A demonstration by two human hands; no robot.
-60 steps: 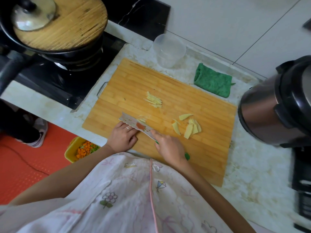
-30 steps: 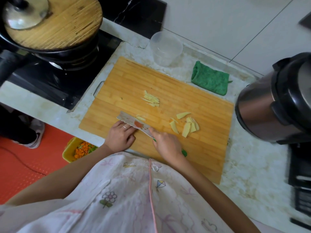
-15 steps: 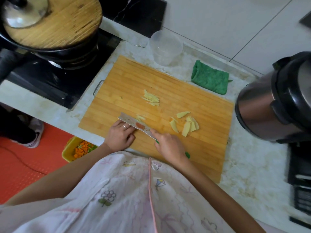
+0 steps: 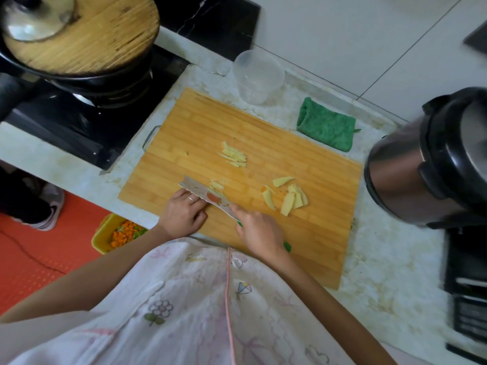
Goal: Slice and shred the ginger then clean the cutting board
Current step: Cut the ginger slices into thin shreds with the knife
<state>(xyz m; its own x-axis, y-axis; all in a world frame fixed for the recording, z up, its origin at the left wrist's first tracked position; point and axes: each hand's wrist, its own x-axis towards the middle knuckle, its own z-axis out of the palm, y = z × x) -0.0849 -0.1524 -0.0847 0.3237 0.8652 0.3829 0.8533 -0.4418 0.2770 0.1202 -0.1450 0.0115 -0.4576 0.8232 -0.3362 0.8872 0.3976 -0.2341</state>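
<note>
A bamboo cutting board lies on the marble counter. A knife with a patterned blade stands near the board's front edge; my right hand grips its green handle. My left hand has curled fingers against the near side of the blade, over ginger hidden beneath it. A few fresh ginger shreds lie just beyond the blade. A pile of shredded ginger sits mid-board, and several ginger slices lie to the right.
A green cloth and a clear plastic cup sit behind the board. A steel rice cooker stands at the right. A wok with a wooden lid is on the stove at left. A yellow bin with scraps sits below.
The knife blade has worked slightly along the ginger under my left hand, and a few more shreds lie beyond it. Both hands stay in place.
</note>
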